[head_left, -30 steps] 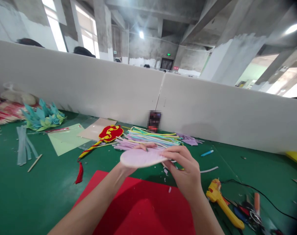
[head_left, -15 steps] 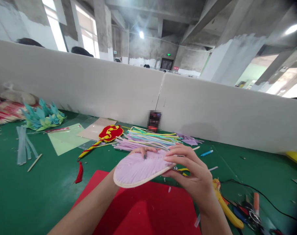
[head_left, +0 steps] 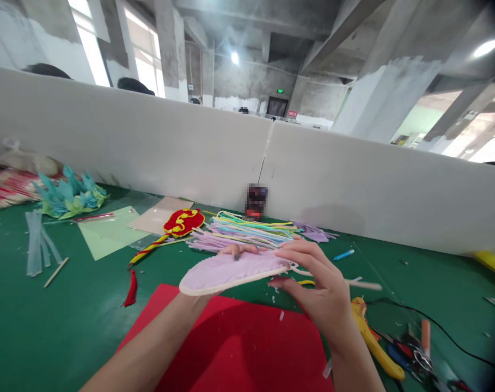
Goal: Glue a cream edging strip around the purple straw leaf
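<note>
The left hand (head_left: pixel 236 251) grips a lilac oval panel (head_left: pixel 231 273) with a pale rim, raised near the red sheet's far edge. At the panel's three o'clock, the right hand (head_left: pixel 323 283) has its fingertips on the edge, thumb spread below. From the panel, the red sheet (head_left: pixel 247 348) lies at six, fuzzy stems (head_left: pixel 247 231) at twelve, a red-and-yellow fan (head_left: pixel 184 221) between ten and eleven, a yellow glue gun (head_left: pixel 373 343) at four.

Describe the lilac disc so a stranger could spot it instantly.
On the green table lies a big red sheet. Near its far edge, the left hand holds up a flat lilac disc. Unlike the loose lilac strips lying behind it, the disc is one broad, rounded, cream-edged piece.
</note>
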`<state>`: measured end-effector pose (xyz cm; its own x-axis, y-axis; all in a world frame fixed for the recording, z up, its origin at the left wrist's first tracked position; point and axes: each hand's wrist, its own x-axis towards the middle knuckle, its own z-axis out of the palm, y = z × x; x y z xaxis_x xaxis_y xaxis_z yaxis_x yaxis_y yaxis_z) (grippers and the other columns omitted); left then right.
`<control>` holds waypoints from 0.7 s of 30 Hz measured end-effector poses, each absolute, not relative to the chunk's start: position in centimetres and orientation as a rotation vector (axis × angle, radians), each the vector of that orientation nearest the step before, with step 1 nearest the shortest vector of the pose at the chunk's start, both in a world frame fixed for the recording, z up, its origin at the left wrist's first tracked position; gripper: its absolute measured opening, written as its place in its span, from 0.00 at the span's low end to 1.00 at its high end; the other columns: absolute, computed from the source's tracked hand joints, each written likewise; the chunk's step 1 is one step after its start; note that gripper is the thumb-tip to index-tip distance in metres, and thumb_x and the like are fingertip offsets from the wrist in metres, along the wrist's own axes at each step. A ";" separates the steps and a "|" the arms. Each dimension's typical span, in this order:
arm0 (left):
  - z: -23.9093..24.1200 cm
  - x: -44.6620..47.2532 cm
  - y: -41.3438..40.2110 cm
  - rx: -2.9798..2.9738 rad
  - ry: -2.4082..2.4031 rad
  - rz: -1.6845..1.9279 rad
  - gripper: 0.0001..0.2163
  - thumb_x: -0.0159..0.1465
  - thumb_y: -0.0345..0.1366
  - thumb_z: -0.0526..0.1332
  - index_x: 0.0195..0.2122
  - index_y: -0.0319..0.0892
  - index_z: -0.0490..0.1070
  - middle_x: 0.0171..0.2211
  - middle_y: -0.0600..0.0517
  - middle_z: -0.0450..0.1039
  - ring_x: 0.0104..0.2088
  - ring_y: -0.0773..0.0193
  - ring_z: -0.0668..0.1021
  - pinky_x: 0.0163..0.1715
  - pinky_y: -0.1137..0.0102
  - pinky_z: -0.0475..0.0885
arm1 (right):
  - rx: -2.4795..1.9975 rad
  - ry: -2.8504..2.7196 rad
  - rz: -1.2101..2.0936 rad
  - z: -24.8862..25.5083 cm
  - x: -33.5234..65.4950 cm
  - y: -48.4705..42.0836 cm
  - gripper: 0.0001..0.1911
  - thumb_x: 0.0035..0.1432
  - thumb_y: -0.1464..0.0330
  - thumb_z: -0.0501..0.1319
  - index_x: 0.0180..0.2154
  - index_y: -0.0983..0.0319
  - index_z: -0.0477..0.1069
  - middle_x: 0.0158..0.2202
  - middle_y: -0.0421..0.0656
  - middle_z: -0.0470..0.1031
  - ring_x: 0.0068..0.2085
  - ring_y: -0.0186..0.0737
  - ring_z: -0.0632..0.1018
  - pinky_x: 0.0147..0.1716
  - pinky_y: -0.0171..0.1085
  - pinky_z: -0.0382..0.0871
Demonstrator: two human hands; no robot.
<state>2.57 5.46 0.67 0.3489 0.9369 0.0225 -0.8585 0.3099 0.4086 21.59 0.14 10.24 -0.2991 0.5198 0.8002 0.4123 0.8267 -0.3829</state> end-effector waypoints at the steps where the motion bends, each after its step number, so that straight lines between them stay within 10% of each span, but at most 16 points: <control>1: 0.8 2.7 5.3 0.439 0.239 1.198 0.03 0.57 0.29 0.63 0.34 0.39 0.72 0.38 0.45 0.75 0.44 0.55 0.78 0.44 0.64 0.75 | -0.694 -1.942 0.133 10.2 21.5 0.2 0.15 0.52 0.71 0.67 0.44 0.56 0.73 0.39 0.41 0.76 0.44 0.40 0.76 0.48 0.44 0.70; 9: 2.6 3.6 4.2 0.651 0.197 1.245 0.08 0.48 0.24 0.66 0.19 0.39 0.66 0.33 0.48 0.76 0.43 0.56 0.78 0.46 0.65 0.74 | -0.675 -1.915 0.200 10.1 20.4 -0.3 0.06 0.55 0.72 0.65 0.36 0.56 0.74 0.34 0.41 0.77 0.39 0.39 0.77 0.50 0.48 0.67; 21: 1.2 4.7 3.5 0.848 0.326 1.212 0.06 0.56 0.34 0.63 0.24 0.40 0.68 0.35 0.51 0.76 0.36 0.63 0.78 0.37 0.70 0.73 | -0.586 -1.899 0.268 9.9 20.1 -0.4 0.13 0.51 0.75 0.68 0.39 0.57 0.73 0.35 0.39 0.77 0.40 0.37 0.77 0.53 0.46 0.65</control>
<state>4.68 3.48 1.16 0.3523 0.9124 0.2083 -0.6852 0.0999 0.7214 20.14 -0.43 9.93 -0.2999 0.5142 0.8035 0.2718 0.8534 -0.4447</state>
